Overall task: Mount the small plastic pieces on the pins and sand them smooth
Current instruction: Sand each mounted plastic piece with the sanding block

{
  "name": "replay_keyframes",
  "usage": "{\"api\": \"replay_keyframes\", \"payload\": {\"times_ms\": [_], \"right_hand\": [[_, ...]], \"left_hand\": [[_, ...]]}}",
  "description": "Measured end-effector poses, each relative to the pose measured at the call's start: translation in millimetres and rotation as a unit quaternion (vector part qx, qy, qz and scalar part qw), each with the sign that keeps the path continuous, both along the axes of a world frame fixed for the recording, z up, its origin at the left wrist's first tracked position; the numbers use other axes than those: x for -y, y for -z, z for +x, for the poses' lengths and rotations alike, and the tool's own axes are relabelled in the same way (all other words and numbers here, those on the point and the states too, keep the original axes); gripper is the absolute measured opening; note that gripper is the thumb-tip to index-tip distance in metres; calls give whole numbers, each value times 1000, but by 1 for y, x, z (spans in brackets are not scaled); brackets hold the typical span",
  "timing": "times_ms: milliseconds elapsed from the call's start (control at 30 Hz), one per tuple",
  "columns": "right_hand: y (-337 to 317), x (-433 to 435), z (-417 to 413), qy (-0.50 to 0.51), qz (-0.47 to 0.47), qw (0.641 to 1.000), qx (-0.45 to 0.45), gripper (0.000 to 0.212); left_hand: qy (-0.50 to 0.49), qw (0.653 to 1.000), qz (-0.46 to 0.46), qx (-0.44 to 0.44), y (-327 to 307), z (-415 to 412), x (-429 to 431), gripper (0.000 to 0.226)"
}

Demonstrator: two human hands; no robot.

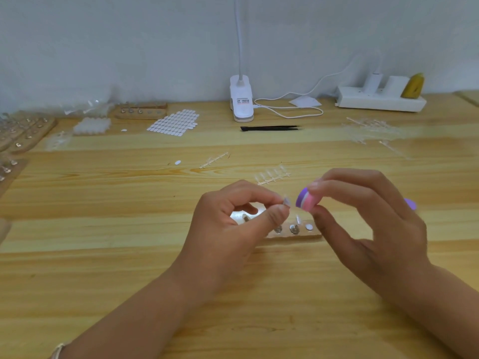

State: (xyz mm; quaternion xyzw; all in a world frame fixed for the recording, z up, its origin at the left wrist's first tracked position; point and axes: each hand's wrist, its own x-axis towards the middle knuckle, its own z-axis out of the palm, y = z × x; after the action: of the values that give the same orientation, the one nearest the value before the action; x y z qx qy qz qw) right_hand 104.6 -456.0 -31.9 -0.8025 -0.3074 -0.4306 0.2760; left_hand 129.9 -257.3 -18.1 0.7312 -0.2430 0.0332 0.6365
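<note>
- Left hand pinches a small clear plastic piece between thumb and forefinger tips; the other fingers are curled.
- Right hand grips a purple-pink sanding block between thumb and fingers. The block end is just beside the piece; contact unclear, blurred.
- Both are held over a wooden pin holder on the table; metal pins show between the hands.
- Sprue of clear pieces lies just behind the hands.
- Farther back: black tweezers, white clip lamp, sticker sheet, power strip.
</note>
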Motion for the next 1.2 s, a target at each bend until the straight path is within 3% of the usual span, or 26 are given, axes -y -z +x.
{"api": "replay_keyframes", "payload": {"times_ms": [167,300,400,567,700,867,1033,1200], "right_hand": [[4,-1,0,-17,-35,999,8,24],[1,0,0,4,-6,1000,6,26],[2,-5,-5,-21,-16,1000,9,29],[-2,2,-3,27,-1,1000,-8,30],[1,-11,-12,-38,-39,998,16,26],[3,1,-4,4,-48,999,-10,25],[3,-8,-10,-31,-66,997,12,27],[2,7,0,19,-62,998,-19,23]], "left_hand": [[13,1000,-12,1,0,-2,2,4],[9,1000,-7,-4,-1,-3,1,1],[15,1000,-9,5,-3,-7,4,11],[2,1000,9,2,-6,-7,1,1],[11,1000,13,17,-8,-8,2,13],[-5,1000,23,5,-6,-5,-1,4],[5,999,24,28,-9,-8,2,15],[12,1000,1,-11,-7,-3,-2,1]]}}
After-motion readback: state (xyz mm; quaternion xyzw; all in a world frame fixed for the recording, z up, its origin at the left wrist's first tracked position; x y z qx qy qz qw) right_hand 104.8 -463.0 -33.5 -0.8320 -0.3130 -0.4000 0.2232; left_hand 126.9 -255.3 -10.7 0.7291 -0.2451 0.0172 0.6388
